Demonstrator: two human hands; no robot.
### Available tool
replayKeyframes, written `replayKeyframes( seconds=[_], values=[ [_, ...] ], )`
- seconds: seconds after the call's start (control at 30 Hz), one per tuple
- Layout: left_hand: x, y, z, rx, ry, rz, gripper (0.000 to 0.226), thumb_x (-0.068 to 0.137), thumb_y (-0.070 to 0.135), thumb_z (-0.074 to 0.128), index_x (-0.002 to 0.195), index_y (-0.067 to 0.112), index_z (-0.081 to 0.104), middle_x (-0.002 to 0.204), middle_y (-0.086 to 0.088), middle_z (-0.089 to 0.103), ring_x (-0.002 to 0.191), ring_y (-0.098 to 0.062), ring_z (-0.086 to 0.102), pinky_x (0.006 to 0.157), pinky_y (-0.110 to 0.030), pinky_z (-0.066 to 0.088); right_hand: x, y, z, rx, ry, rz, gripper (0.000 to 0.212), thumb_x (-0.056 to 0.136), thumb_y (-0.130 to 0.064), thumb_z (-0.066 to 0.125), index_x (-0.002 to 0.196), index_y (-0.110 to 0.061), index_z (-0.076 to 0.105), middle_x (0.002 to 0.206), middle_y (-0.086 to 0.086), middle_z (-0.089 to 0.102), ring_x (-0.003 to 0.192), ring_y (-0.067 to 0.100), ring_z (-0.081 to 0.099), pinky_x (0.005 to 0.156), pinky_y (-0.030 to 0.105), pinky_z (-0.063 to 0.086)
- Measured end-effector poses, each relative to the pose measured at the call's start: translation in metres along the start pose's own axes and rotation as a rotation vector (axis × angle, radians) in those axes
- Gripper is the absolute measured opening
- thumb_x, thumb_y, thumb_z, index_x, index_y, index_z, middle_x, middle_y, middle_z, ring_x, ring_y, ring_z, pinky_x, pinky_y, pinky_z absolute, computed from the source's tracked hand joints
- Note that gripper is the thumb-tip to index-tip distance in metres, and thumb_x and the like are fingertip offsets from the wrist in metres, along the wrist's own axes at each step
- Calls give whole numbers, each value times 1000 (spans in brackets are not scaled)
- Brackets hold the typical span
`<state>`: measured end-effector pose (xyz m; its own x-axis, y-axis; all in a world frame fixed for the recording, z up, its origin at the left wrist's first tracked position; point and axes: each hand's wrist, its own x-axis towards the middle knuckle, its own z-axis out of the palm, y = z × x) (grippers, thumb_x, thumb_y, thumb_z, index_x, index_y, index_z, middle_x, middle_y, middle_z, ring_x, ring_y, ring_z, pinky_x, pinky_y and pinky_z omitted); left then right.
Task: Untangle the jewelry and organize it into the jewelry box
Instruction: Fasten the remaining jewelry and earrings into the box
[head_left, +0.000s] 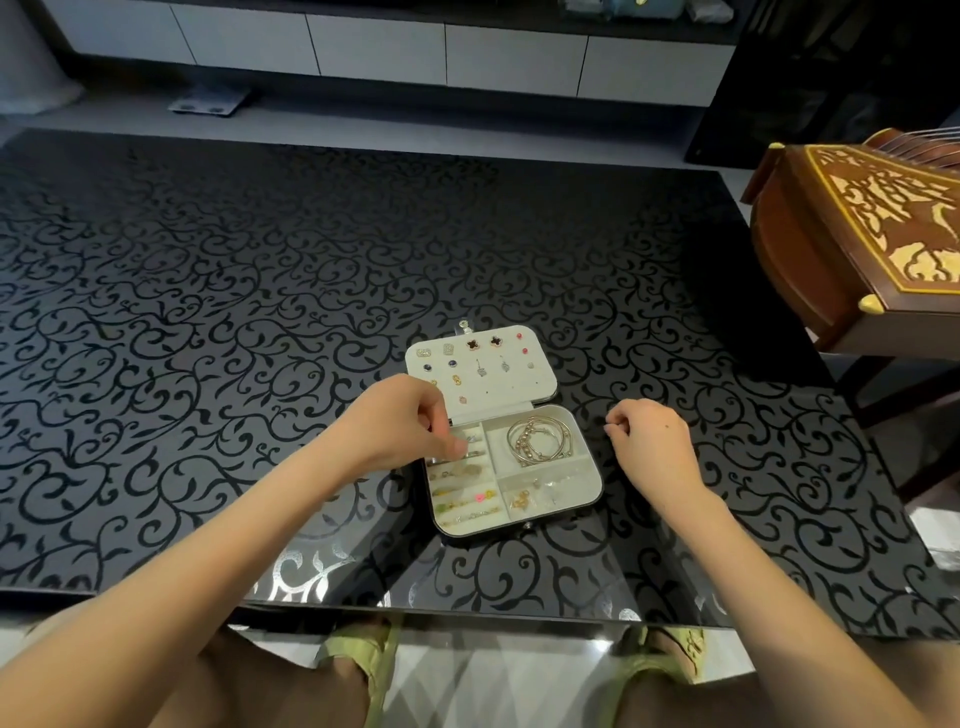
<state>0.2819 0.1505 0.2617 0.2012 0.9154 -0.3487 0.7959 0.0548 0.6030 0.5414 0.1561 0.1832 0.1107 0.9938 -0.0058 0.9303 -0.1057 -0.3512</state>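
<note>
left hand (400, 426) grip pinched over jewelry box (594, 480); right hand (649, 441) loosely curled.

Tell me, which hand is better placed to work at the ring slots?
Probably the left hand: its fingers are over the ring slots, while the right hand sits beside the jewelry box.
</note>
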Motion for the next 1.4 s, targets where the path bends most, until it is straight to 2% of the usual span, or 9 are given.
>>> replayKeyframes(
  seconds=[0.13,0.23,0.33,0.47,0.6,1.0,1.2,1.3,1.4],
  values=[
    [-1,-4,0,-75,59,24,25,74,28,77,64,13,60,54,10,45,48,-1,39,47,-6,33,-1,0,-3,40,-14,12,14,92,-10,52,88,-7,65,86,5,61,81,20,56,74,27,39],
    [-4,-5,3,-168,78,68,15,81,24,71,75,11,67,66,11,60,55,2,50,54,-2,37,-9,-12,-20,420,-23,74,15,89,-10,55,81,-5,68,75,5,65,67,12,55,65,20,43],
    [-9,-5,9,-268,78,95,9,86,24,66,85,19,72,82,13,69,71,6,60,67,-4,43,-23,-44,-35,910,-293,123,10,87,-8,63,83,-9,72,73,-1,68,62,8,54,60,17,46],
    [-15,-5,21,-424,-8,117,12,87,26,65,93,21,74,89,7,73,87,-7,66,85,-22,51,-33,-77,-35,1146,-673,174,17,89,-4,59,75,-5,67,62,2,60,54,8,52,52,15,46],
    [-20,-12,28,-512,0,132,8,85,22,67,86,18,74,85,-2,73,88,-22,66,90,-37,51,-34,-89,-33,1322,-821,269,12,89,-2,57,81,-1,66,65,3,60,55,7,54,56,16,50],
    [-19,-22,28,-633,-62,134,9,85,19,66,84,11,70,92,-17,68,86,-26,60,93,-46,46,-32,-93,-27,1363,-910,354,11,86,3,57,96,0,61,67,5,59,55,9,53,52,17,49],
    [-17,-37,25,-658,11,66,6,85,18,67,82,14,71,97,-17,68,94,-37,59,97,-51,44,-30,-87,-21,663,-593,-112,19,78,0,70,91,-11,61,67,3,60,65,8,56,62,7,44],
    [-19,-43,26,-653,16,46,7,87,13,64,84,12,71,97,-16,68,89,-29,60,96,-50,45,-26,-91,-19,560,-601,-208,17,78,-1,69,89,-12,60,56,-14,60,52,-3,52,62,9,44],
    [-21,-47,27,-677,36,9,8,88,12,62,85,12,70,93,-9,69,87,-17,60,96,-44,46,-20,-95,-17,490,-643,-240,19,77,0,69,88,-12,59,62,-9,64,54,-6,55,61,7,41]
  ],
)
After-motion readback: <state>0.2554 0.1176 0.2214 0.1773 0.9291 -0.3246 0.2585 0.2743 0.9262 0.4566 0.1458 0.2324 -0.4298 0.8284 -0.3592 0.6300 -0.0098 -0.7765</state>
